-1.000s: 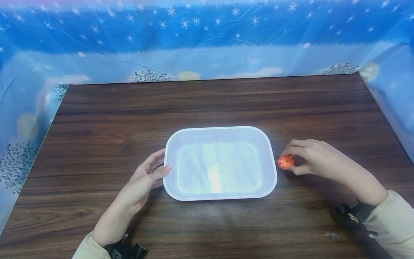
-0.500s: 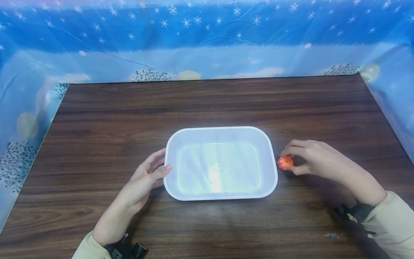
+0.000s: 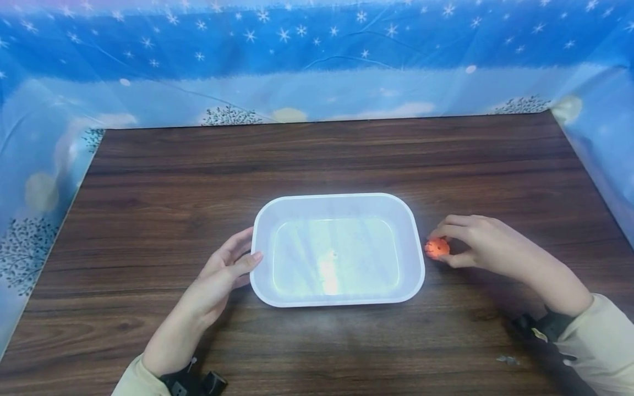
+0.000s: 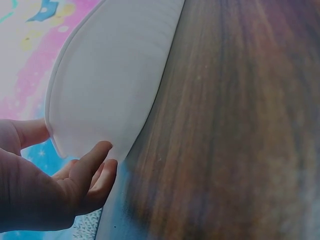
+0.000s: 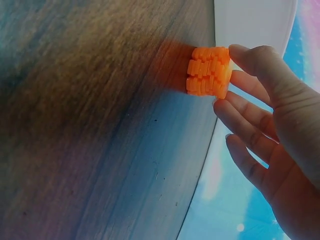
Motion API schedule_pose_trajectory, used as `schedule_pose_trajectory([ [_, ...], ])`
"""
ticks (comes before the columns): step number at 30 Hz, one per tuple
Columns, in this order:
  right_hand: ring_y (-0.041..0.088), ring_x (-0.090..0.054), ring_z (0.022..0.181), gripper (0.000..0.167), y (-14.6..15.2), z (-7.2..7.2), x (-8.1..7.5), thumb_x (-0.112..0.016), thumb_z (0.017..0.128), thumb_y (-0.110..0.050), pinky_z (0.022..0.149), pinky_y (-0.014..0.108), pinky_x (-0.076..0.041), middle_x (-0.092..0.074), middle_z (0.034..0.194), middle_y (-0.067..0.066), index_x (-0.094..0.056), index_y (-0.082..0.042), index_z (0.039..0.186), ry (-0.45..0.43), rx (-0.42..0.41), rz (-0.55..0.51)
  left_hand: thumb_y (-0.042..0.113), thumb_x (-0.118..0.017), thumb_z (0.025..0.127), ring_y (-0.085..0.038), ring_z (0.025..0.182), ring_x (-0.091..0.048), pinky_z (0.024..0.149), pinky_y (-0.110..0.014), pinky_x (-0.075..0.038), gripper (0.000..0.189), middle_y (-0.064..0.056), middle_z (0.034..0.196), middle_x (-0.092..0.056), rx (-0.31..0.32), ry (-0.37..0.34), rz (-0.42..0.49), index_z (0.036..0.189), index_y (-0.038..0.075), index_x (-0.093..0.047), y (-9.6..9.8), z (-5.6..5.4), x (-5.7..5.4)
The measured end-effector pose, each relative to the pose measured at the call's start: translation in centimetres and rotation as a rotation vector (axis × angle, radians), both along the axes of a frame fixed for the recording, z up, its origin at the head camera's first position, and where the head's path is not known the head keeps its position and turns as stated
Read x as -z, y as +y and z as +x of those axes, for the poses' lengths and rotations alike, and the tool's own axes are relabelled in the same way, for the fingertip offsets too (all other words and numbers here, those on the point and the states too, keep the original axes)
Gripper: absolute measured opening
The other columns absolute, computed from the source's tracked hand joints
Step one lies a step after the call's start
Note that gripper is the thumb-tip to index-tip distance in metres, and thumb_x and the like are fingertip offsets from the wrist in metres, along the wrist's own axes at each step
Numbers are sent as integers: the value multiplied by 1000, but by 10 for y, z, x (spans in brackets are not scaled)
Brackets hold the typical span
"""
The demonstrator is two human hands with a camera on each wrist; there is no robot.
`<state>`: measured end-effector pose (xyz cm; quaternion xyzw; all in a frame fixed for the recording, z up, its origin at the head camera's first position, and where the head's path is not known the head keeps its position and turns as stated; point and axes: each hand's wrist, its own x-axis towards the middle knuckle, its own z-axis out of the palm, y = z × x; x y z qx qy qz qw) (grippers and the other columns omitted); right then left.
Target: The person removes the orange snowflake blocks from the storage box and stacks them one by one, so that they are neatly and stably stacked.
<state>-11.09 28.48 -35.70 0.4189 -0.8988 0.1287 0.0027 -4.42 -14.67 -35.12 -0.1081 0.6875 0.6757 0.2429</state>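
A white plastic bin (image 3: 337, 300) with rounded corners stands on the wooden table. My left hand (image 3: 218, 278) grips its left end, thumb over the rim and fingers against the outer wall, as the left wrist view of the hand (image 4: 65, 185) also shows. Just right of the bin is a short orange stack of notched discs (image 3: 437, 248), like small gears in layers. My right hand (image 3: 468, 239) pinches this orange stack (image 5: 207, 72) by its top edge between thumb and fingertips. Its base is right at the tabletop.
Dark brown wood grain covers the table (image 3: 317, 159). A small greyish scrap (image 3: 508, 360) lies near the front right. Blue snowflake-patterned cloth (image 3: 317, 49) hangs along the back and both sides.
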Motion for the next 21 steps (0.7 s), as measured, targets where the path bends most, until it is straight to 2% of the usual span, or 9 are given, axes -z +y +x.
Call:
schedule_pose_trajectory([
  [12, 8, -62, 81, 38, -1, -1, 0, -83, 67, -26, 66, 33, -51, -63, 95, -9, -69, -18, 101, -4, 24, -33, 25, -55, 94, -28, 129, -38, 103, -47, -32, 63, -10, 147, -32, -15, -12, -4, 147, 14, -24, -1, 4, 0],
  [17, 8, -61, 85, 39, 3, 3, 1, -83, 67, -29, 71, 34, -50, -63, 96, -11, -69, -21, 102, -17, 109, -53, 23, -55, 94, -28, 129, -38, 103, -48, -33, 63, -10, 146, -33, 11, 2, -24, 147, 16, -22, 1, 0, 2],
  [21, 18, -58, 101, 37, 9, 7, 2, -79, 74, -26, 87, 43, -44, -64, 105, -3, -68, -17, 108, -56, 200, -74, 28, -56, 93, -28, 129, -37, 102, -49, -33, 65, -10, 146, -32, 35, 27, -46, 147, 18, -22, 4, -5, 7],
])
